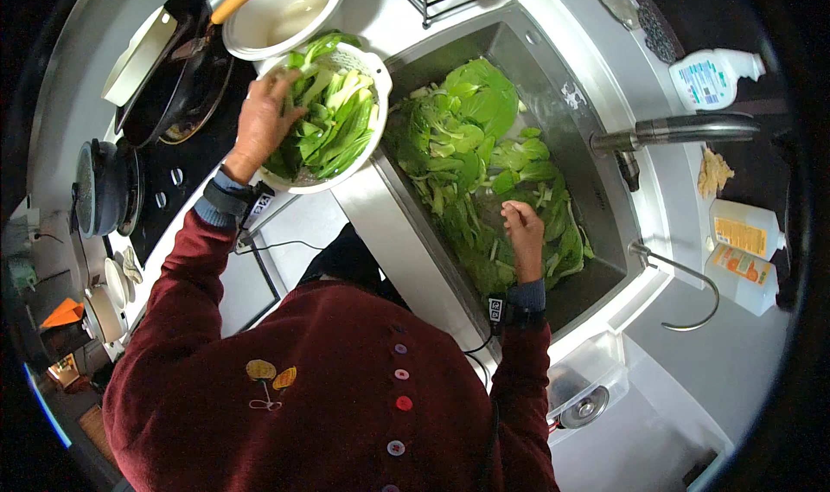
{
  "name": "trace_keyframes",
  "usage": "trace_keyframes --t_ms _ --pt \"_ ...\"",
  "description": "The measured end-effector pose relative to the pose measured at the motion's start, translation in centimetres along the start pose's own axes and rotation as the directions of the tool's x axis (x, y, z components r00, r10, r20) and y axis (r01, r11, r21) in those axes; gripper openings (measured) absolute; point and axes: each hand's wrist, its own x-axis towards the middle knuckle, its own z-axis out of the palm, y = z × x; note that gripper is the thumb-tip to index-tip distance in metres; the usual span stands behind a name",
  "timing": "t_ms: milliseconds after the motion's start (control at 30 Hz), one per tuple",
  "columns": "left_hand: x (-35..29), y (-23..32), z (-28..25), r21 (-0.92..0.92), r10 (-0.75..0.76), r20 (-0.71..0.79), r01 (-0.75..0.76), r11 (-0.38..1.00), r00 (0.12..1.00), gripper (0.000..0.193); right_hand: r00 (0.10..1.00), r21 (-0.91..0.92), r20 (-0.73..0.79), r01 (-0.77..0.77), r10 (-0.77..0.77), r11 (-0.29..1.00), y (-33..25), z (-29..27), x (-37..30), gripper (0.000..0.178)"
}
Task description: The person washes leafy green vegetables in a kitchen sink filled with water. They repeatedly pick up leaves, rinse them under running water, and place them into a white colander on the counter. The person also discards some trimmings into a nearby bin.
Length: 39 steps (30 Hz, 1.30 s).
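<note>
My left hand is at the left side of a white colander, its fingers apart over the leafy greens heaped inside. These have long green leaves and pale stalks. Over the sink, my right hand has its fingers curled together, and no leaf shows in them. Below and around that hand, many loose bok choy leaves lie in the sink, apparently in water. Dark bands with small tags are strapped around both my wrists.
A white bowl stands beyond the colander, with a black wok to its left. The faucet reaches in from the sink's right side. Bottles and a white spray bottle stand along the right. A black wire rack is at the back.
</note>
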Motion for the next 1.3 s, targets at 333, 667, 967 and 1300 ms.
trace_keyframes --t_ms 333,667,967,1300 --pt "-0.8 1.5 -1.8 -0.058 0.077 0.012 -0.076 0.995 0.997 0.061 0.653 0.029 0.347 0.71 -0.673 0.703 -15.0 13.0 1.2 0.009" --pt "-2.3 0.5 -1.0 -0.345 0.072 0.173 -0.008 0.938 0.982 0.023 0.54 -0.504 0.526 0.82 -0.657 0.27 -16.3 23.0 2.2 0.016" --pt "-2.7 -0.9 -0.8 -0.462 0.028 0.103 0.023 0.887 0.994 0.018 0.62 -0.363 0.391 0.783 -0.68 0.505 -16.1 22.6 2.7 0.007" --pt "-2.4 -1.1 -0.6 -0.425 0.079 0.124 -0.019 0.905 0.989 0.024 0.583 -0.59 0.523 0.774 -0.621 0.231 -16.0 24.5 2.0 0.02"
